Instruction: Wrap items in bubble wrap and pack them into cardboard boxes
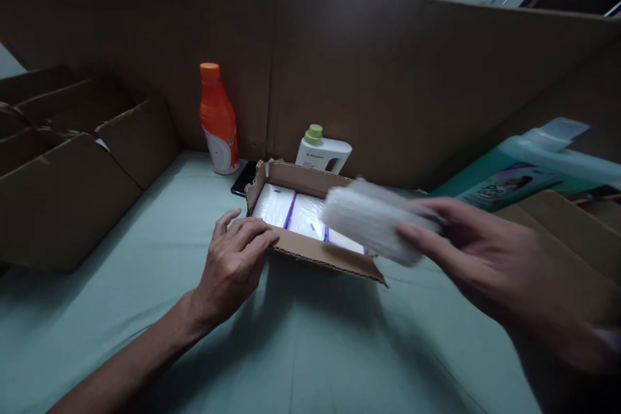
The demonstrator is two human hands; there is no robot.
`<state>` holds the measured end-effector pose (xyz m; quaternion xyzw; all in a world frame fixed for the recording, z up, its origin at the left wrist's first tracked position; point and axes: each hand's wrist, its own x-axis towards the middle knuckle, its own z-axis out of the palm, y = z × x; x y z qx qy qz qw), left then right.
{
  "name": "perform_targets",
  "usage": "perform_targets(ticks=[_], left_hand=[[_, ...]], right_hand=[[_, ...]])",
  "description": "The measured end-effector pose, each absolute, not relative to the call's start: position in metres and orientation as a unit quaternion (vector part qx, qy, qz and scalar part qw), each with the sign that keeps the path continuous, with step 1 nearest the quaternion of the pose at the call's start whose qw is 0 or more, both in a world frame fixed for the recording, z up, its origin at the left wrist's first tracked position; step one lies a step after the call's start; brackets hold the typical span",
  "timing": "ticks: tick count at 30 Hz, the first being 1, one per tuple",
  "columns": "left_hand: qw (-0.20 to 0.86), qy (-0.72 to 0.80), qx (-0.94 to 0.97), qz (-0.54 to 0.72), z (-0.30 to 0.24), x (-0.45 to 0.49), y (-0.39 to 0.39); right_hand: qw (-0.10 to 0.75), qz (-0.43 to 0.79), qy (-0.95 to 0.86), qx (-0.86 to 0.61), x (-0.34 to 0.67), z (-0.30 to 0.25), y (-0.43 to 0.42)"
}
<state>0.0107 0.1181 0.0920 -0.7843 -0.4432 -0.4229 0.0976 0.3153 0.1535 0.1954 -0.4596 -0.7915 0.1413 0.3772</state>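
Observation:
A small open cardboard box (334, 260) sits in the middle of the cloth-covered surface, its front flap folded outward. Inside it stand several white plastic-wrapped packs (307, 215) with purple edges. My left hand (237, 252) is at the box's left front corner, fingers curled over the flap's edge. Above the box's right end, my right hand (490, 259) holds a white, soft-looking wrapped pack (371, 217) between thumb and fingers. That pack is blurred by motion, and its far fingers' grip is hidden behind it.
Behind the box stand an orange bottle (219, 119) and a white bottle with a green cap (323, 150). A black phone (244, 179) lies beside the box. Cardboard boxes (63, 200) stand left. A large teal bottle (524, 162) leans at right. A tall cardboard wall (388, 77) closes the back.

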Motion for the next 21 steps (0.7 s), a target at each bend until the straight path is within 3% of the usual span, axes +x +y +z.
perform_targets(ticks=[5, 9, 11, 16, 21], left_hand=[[0.082, -0.449, -0.784, -0.422, 0.096, 0.008, 0.122], [0.075, -0.477, -0.716, -0.503, 0.105, 0.007, 0.098], [-0.020, -0.493, -0.675, -0.548, 0.111, 0.011, 0.078], [-0.471, -0.457, -0.532, -0.535, 0.110, 0.032, 0.037], [-0.566, -0.497, -0.403, -0.520, 0.093, 0.038, 0.011]], right_hand=[[0.343, 0.250, -0.789, -0.444, 0.256, 0.200, 0.193], [0.394, 0.182, -0.789, -0.434, 0.249, 0.198, 0.163], [0.409, 0.124, -0.808, -0.406, 0.245, 0.195, 0.139], [0.370, 0.085, -0.879, -0.289, 0.217, 0.164, 0.088], [0.357, 0.190, -0.863, -0.301, 0.198, 0.122, 0.049]])
